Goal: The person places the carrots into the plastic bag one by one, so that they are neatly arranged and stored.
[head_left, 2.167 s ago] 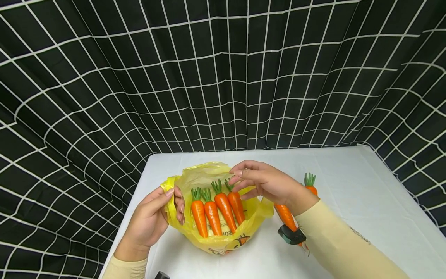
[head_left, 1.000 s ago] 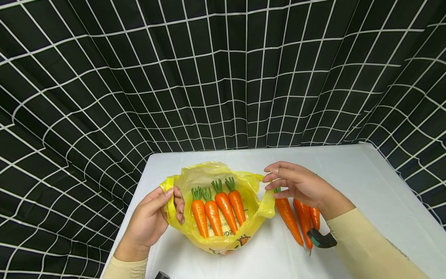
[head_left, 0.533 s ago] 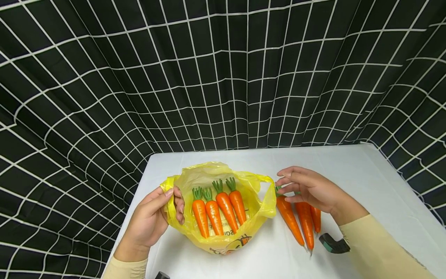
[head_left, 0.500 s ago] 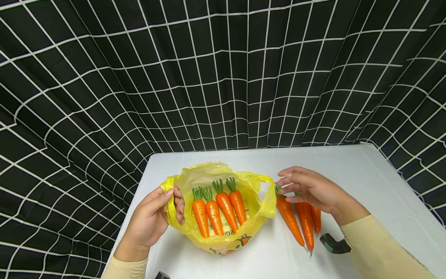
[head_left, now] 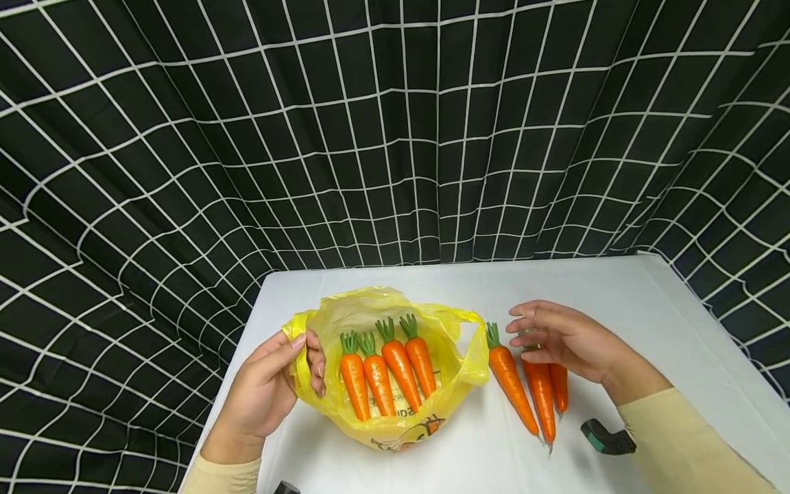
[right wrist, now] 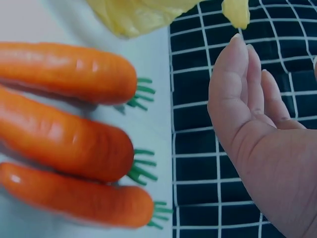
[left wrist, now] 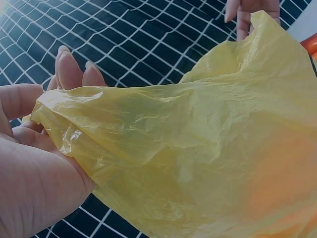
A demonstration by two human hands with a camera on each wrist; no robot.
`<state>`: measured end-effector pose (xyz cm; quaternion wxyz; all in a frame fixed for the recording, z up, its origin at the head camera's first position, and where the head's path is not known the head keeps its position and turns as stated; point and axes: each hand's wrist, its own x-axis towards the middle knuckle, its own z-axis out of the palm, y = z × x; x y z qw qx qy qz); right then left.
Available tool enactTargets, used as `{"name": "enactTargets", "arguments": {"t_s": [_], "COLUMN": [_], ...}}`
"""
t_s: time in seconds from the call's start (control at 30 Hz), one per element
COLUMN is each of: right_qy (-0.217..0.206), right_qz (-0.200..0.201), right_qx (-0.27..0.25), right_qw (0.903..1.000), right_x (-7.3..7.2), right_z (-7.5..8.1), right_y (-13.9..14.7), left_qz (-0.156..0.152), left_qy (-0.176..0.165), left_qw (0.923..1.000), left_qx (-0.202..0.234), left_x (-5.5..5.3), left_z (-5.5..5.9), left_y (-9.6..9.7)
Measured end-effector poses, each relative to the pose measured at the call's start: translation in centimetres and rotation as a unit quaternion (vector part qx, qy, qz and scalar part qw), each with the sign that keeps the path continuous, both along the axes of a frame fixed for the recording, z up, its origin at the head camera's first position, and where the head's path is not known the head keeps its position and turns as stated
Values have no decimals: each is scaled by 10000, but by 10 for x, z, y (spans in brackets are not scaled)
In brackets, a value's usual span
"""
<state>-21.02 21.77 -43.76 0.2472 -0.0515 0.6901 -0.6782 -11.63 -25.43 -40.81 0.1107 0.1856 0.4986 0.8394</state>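
My left hand (head_left: 274, 377) pinches the left handle of a yellow plastic bag (head_left: 395, 433), thumb in front and fingers behind the film. The bag's mouth gapes toward me; inside, several orange carrots (head_left: 398, 367) with green tops lie side by side. In the left wrist view, orange shows through the bag (left wrist: 163, 134). My right hand (head_left: 570, 339) hovers with relaxed fingers over loose carrots to the right of the bag. One loose carrot (head_left: 511, 387) shows whole; two beside it have their tops hidden by the hand. The right wrist view shows all three carrots (right wrist: 69, 136).
A white-covered table (head_left: 679, 329) lies beneath everything. Black curtains (head_left: 395, 137) with a white grid enclose its back and sides. A dark wrist strap piece (head_left: 607, 438) sits at the right sleeve, and a small black object (head_left: 286, 487) shows at the bottom edge.
My right hand has moved from over the bag's mouth rightward to above the loose carrots, uncovering the rightmost bagged carrot. My left hand and the bag have stayed nearly still.
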Motion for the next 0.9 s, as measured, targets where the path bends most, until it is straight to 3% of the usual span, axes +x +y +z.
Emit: {"name": "enactTargets", "arguments": {"t_s": [0.3, 0.63, 0.9], "right_qy": [33, -522, -845], "right_qz": [-248, -987, -1300], "right_qx": [37, -107, -43], "right_qw": [9997, 9937, 9879], "right_x": [-3, -11, -9], "right_z": [-14, -37, -56], "right_y": [31, 70, 98], "left_qz": [-24, -25, -35], "left_qy": [0, 12, 54], "left_qw": [10000, 10000, 10000], "left_qx": [5, -19, -39], "left_x": [1, 0, 0], "left_z": [0, 0, 2], "left_y": [-1, -3, -3]}}
